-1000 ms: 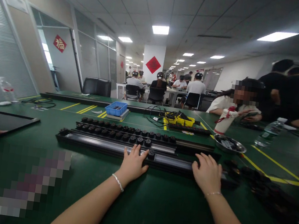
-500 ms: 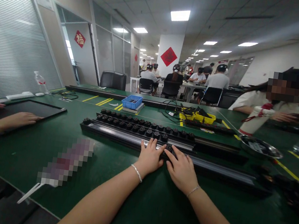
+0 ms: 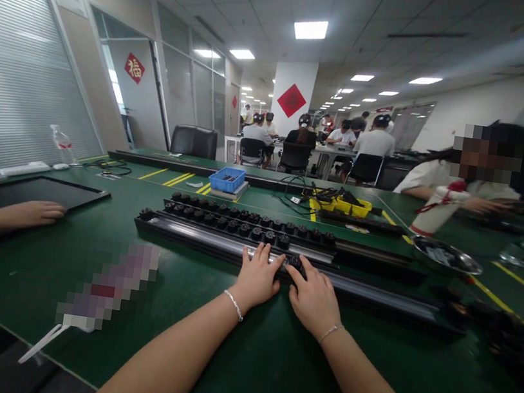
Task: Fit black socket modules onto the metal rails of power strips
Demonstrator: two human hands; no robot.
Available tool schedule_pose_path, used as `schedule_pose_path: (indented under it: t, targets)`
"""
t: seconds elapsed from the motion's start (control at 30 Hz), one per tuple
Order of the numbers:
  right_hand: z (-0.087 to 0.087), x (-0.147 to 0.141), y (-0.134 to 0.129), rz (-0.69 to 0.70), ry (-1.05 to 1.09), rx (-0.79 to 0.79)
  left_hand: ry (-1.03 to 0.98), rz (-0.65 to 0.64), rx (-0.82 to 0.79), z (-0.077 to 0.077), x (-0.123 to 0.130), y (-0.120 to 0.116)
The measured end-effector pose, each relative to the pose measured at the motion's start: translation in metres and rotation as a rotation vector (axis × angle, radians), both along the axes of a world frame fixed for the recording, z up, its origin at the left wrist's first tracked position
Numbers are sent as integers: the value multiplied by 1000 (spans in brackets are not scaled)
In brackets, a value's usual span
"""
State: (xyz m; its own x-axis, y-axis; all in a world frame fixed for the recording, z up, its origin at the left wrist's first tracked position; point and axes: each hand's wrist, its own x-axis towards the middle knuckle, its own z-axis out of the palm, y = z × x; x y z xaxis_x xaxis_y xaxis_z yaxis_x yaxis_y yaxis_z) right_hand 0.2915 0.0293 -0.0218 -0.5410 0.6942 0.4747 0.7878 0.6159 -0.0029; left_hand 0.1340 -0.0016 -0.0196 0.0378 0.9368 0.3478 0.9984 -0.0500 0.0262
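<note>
Since the frame a second ago, the right hand point(image 3: 318, 299) is moving leftward along the near rail point(image 3: 207, 241) and is now meeting the black block point(image 3: 294, 263). That block is sitting in the rail between the two hands. The left hand point(image 3: 255, 280) is resting its fingers just left of it, spread apart; the right hand's fingers are also standing apart, the foremost ones reaching the block, and neither hand is clamping anything.

Long bare stretches are showing on both sides of the block, so the near rail is looking sparsely filled, while the middle row of blocks point(image 3: 233, 225) and the far row of blocks point(image 3: 249, 217) are already standing closely lined up.

Those rows are crowding the rail's far side, and a dark pile point(image 3: 510, 335) is lying near its right end, probably limiting reach there. Farther off, a blue bin point(image 3: 226, 180), a yellow tray point(image 3: 353, 207) and a metal bowl point(image 3: 473, 273) are occupying the surface point(image 3: 219, 360). At left, another person's hand point(image 3: 38, 214) is resting by a black panel point(image 3: 82, 192).
</note>
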Motion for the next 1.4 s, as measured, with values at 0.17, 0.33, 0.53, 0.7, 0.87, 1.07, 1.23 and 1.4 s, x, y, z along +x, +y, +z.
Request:
schedule_pose_path:
  t: [0.17, 0.33, 0.53, 0.7, 0.87, 1.07, 1.23, 1.4]
  targets:
    - [3, 5, -2, -42, 37, -19, 7, 9, 0, 0, 0, 0]
    - [3, 7, -4, -69, 62, -23, 14, 17, -1, 2, 1, -1]
    - [-1, 7, -3, -81, 55, -48, 18, 37, -35, 6, 3, -2]
    - [-2, 7, 0, -88, 41, -79, 20, 44, -33, 6, 3, -2]
    - [0, 11, 1, -110, 64, -82, 26, 23, -25, 6, 1, -3]
    - [1, 17, 0, -143, 108, -80, 40, 8, 4, 3, -1, -4]
    - [4, 17, 1, -159, 118, -108, 36, 16, 5, 4, 0, -4]
    - [8, 20, 4, -188, 135, -107, 35, 14, -1, 5, -1, -5]
